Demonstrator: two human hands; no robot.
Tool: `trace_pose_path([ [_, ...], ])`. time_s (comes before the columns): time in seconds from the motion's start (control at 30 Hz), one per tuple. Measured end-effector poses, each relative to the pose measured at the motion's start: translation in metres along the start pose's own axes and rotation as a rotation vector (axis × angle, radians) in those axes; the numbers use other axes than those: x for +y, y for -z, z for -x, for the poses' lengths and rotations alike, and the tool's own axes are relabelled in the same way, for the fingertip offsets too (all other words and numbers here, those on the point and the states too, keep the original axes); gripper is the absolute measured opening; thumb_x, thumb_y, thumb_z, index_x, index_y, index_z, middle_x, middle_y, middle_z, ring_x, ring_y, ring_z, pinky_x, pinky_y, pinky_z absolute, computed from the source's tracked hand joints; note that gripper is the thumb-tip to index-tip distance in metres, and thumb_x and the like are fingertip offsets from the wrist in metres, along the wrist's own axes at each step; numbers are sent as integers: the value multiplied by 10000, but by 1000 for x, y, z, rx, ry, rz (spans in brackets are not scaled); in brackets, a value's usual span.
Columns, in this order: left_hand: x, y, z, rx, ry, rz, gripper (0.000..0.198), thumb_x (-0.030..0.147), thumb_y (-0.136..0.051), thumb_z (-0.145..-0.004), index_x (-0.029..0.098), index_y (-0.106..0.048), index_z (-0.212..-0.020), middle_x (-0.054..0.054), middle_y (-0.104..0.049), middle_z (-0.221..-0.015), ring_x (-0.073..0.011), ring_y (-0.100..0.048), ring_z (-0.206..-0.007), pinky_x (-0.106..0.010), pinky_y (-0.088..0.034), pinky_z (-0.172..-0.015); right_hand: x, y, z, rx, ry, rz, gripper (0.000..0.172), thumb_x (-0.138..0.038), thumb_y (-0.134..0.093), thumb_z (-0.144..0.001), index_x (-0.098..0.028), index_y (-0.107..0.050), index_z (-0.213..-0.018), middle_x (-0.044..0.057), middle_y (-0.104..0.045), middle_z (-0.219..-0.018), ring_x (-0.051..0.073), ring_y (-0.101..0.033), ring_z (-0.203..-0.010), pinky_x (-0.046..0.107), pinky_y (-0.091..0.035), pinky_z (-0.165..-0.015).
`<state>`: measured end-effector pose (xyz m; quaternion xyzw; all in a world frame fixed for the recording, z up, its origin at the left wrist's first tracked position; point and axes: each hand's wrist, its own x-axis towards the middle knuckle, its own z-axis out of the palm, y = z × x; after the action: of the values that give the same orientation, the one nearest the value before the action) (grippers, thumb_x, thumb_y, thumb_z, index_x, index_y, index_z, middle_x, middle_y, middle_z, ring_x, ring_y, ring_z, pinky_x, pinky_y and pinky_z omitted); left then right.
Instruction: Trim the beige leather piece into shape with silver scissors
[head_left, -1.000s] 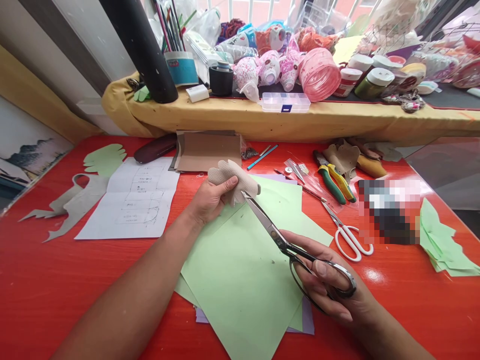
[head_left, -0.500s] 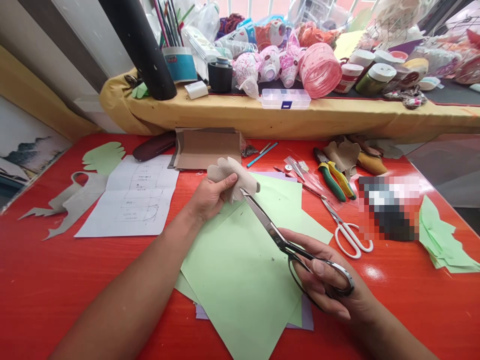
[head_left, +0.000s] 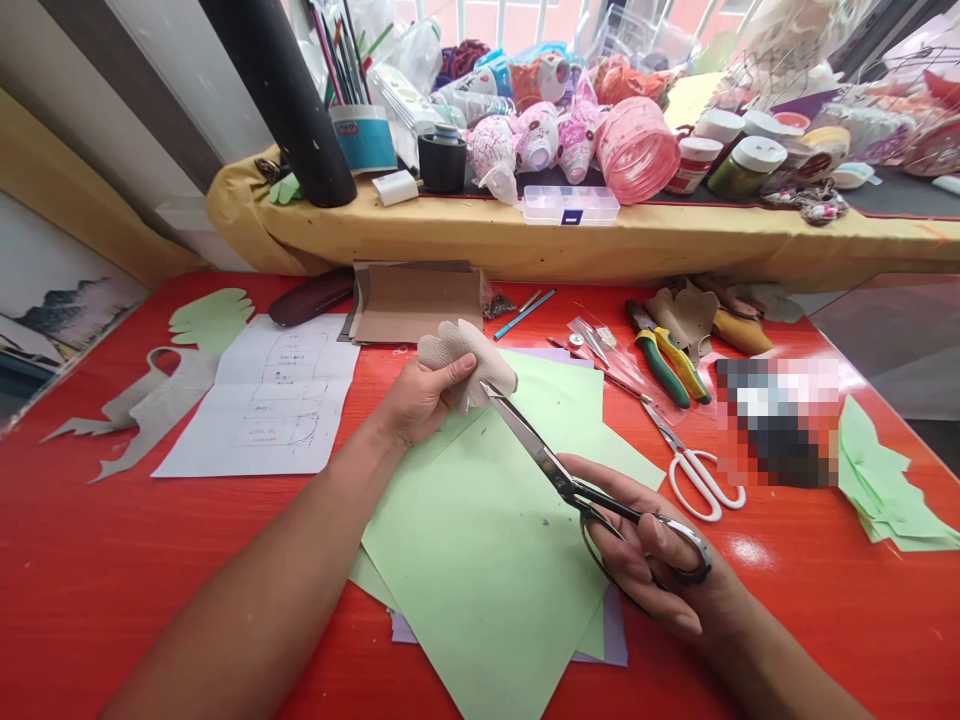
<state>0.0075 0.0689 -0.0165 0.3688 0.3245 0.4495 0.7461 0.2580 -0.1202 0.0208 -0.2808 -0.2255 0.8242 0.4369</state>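
Note:
My left hand (head_left: 427, 395) pinches a cream piece of leather (head_left: 491, 362) with a scalloped edge, the thumb lying on top. My right hand (head_left: 652, 545) grips a pair of large scissors (head_left: 541, 455) by their dark metal handles. The scissors' tips touch the lower edge of the leather, and the blades look nearly closed. Beneath both hands lies a stack of light green paper sheets (head_left: 487, 560) with a few tiny scraps on it. How the left fingers sit behind the leather is hidden.
White-handled scissors (head_left: 701, 480) and green-yellow pliers (head_left: 671, 365) lie to the right. At left are a sketched paper sheet (head_left: 262, 410) and grey leather offcuts (head_left: 161, 405). Brown sheets (head_left: 416, 305) rest behind my hands. A cluttered yellow-covered ledge (head_left: 480, 245) runs along the back.
The leather has turned slightly in my left hand, its right end now showing less of its underside. The scissors stay at its lower edge; the whole view has shifted a little.

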Motion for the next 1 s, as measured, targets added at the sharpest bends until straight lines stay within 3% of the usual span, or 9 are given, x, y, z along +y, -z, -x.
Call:
trace_pose_path([
  [0.43, -1, 0, 0, 2, 6, -15, 335, 341, -966, -770, 160, -827, -1016, -86, -814, -1033, -246, -752, -987, -349, -575, -876, -3, -5, 0, 24, -15, 23, 507, -452, -848, -954, -311, -765, -1434, -65, -513, -699, -39, -211, -342, 110, -136, -310],
  [0.77, 0, -6, 1, 9, -28, -53, 335, 356, -955, -778, 148, -828, -1009, -87, -810, -956, -253, -763, -884, -344, -587, -779, 1, -12, 1, 69, -5, 53, 470, -433, -825, -980, -329, -765, -1434, -62, -512, -688, -42, -273, -334, 92, -152, -335],
  [1.0, -2, -4, 0, 19, -16, -26, 325, 329, -956, -777, 147, -824, -1011, -99, -817, -1027, -273, -770, -965, -364, -591, -844, 1, -11, 1, 78, -4, 65, 457, -411, -821, -986, -320, -768, -1430, -68, -503, -658, -33, -287, -325, 95, -161, -326],
])
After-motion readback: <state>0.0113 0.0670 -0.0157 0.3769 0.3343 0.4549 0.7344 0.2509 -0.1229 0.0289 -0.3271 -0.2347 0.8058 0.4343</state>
